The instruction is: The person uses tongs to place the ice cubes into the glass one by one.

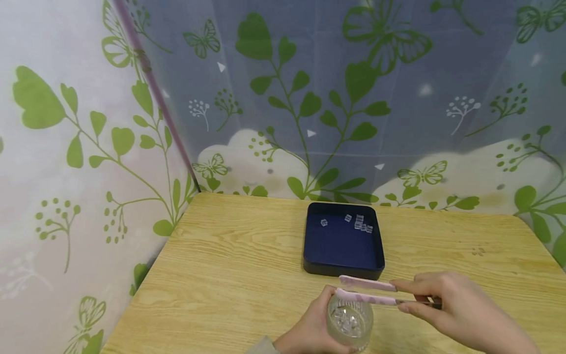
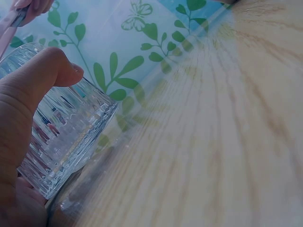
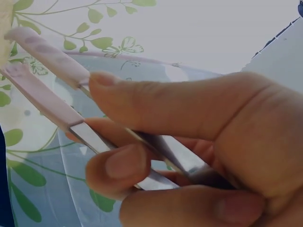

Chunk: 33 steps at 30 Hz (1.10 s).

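So going left to right: there's a leafy curtain [image 1: 93, 137] by the desk's [image 1: 230, 246] left edge. Then the left hand [image 1: 311, 324], thumb and fingers curled round a clear ribbed glass [image 1: 364, 327]. That's on the near side of the desk, with clear cubes [image 1: 347, 322] inside; hard to tell if its base actually touches the wood. Straight behind it sits a dark blue tray [image 1: 340, 250], just off the middle of the desk's back edge. It's got more clear cubes, mostly bunched toward its back right corner plus one off to the left. Next, tongs [image 1: 367, 298] with pink ends, arms apart, tips over the glass's back rim in the head view. The right hand [image 1: 455, 302] is clamped on their metal part. Toward the right edge, some faint specks [image 1: 478, 251], too small to make out.
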Tool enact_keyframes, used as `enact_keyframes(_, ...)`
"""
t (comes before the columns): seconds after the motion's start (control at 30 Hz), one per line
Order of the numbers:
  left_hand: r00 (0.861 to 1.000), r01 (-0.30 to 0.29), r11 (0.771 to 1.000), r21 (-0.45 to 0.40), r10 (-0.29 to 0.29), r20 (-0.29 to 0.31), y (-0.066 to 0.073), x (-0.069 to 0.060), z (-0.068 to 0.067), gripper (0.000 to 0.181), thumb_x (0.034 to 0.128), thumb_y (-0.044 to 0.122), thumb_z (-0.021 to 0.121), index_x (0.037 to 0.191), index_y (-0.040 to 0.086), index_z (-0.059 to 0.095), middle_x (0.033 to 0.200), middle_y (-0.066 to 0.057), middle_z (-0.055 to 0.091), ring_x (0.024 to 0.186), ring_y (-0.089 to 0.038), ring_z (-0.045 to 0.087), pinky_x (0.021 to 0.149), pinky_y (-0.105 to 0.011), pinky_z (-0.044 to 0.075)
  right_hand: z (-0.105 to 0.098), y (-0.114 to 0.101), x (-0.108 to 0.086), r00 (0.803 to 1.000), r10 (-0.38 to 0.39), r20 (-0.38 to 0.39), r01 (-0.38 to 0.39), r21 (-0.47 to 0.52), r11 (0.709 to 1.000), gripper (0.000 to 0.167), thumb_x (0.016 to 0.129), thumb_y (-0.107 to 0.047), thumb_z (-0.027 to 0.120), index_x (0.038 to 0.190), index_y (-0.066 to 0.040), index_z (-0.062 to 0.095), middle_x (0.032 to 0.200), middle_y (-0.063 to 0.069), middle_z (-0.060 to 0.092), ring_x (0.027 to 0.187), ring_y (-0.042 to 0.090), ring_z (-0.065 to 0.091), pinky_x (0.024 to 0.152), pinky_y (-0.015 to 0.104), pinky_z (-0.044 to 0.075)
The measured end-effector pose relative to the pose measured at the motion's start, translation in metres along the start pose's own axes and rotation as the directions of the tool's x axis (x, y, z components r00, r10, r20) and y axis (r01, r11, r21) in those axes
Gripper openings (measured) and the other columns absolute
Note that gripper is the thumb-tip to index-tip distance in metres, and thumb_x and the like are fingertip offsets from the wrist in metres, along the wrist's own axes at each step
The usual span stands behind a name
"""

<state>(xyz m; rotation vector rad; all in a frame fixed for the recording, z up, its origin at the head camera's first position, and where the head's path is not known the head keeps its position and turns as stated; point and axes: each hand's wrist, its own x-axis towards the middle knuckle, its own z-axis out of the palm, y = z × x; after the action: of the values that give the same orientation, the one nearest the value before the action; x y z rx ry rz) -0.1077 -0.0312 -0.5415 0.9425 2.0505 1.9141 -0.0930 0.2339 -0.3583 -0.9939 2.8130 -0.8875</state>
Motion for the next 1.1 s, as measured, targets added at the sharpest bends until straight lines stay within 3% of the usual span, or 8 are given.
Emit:
enact_keyframes(0.17,0.999,-0.049,0.998,0.043,0.049,0.003,-0.001,0.000,0.000,0.085,0.0602,0.000,0.092,0.127,0.012,0.040,0.126,-0.002,0.060,0.111,-0.012,0.060,0.092,-0.030,0.052,-0.001,0.001,0.003,0.997,0.050,-0.062,-0.049,0.020,0.999,0.032,0.090,-0.020,0.073,0.119,-0.006,0.072,0.066,-0.021,0.046,0.054,-0.003,0.037,0.046,0.020,0.036)
enact_keyframes(0.3,1.000,-0.027,0.999,0.032,0.027,0.004,-0.001,0.000,0.000,0.084,0.0610,0.001,0.092,0.127,0.013,0.040,0.126,0.000,0.059,0.111,-0.012,0.060,0.093,-0.029,0.052,-0.002,0.001,0.009,0.991,0.110,-0.069,-0.108,0.035,0.994,0.033,0.092,-0.022,0.071,0.120,-0.005,0.071,0.066,-0.019,0.050,0.054,-0.001,0.039,0.047,0.022,0.037)
enact_keyframes(0.43,1.000,-0.008,1.000,0.008,0.008,0.002,-0.001,0.000,-0.001,0.085,0.0612,0.001,0.092,0.128,0.015,0.041,0.128,0.001,0.058,0.113,-0.012,0.059,0.096,-0.030,0.050,-0.001,0.001,0.015,0.982,0.175,-0.075,-0.175,0.006,0.985,0.034,0.092,-0.025,0.072,0.120,-0.007,0.072,0.077,-0.015,0.063,0.056,0.000,0.042,0.050,0.023,0.038)
enact_keyframes(0.53,1.000,-0.027,0.999,0.017,0.027,0.002,-0.001,0.000,-0.001,0.086,0.0604,0.000,0.092,0.128,0.013,0.041,0.129,0.000,0.059,0.114,-0.014,0.059,0.096,-0.031,0.050,0.001,0.003,0.020,0.970,0.228,-0.087,-0.230,-0.003,0.973,0.036,0.091,-0.027,0.072,0.121,-0.006,0.071,0.080,-0.011,0.066,0.055,0.002,0.041,0.049,0.024,0.036)
enact_keyframes(0.7,0.999,-0.038,0.999,0.028,0.038,0.002,-0.001,0.000,-0.001,0.088,0.0591,0.000,0.093,0.129,0.011,0.041,0.129,-0.003,0.059,0.113,-0.015,0.059,0.095,-0.031,0.051,0.009,0.011,0.031,0.934,0.329,-0.138,-0.335,-0.024,0.942,0.040,0.092,-0.030,0.071,0.124,-0.005,0.069,0.062,-0.009,0.052,0.048,0.008,0.034,0.045,0.027,0.031)
enact_keyframes(0.8,0.999,-0.048,0.998,0.032,0.048,0.005,0.000,0.000,-0.002,0.089,0.0580,0.000,0.093,0.129,0.011,0.041,0.129,-0.005,0.059,0.114,-0.015,0.059,0.095,-0.031,0.051,0.017,0.020,0.039,0.916,0.340,-0.211,-0.362,-0.075,0.929,0.040,0.092,-0.030,0.071,0.124,-0.005,0.069,0.056,-0.007,0.046,0.047,0.010,0.034,0.045,0.027,0.030)
enact_keyframes(1.1,0.998,-0.062,0.998,0.010,0.062,0.012,-0.002,0.001,-0.001,0.087,0.0587,-0.002,0.092,0.128,0.011,0.041,0.130,-0.004,0.059,0.114,-0.015,0.060,0.096,-0.031,0.051,0.049,0.051,0.059,0.863,0.274,-0.424,-0.364,-0.146,0.920,0.040,0.087,-0.022,0.076,0.118,0.001,0.070,0.060,-0.003,0.059,0.048,0.013,0.039,0.044,0.029,0.030)
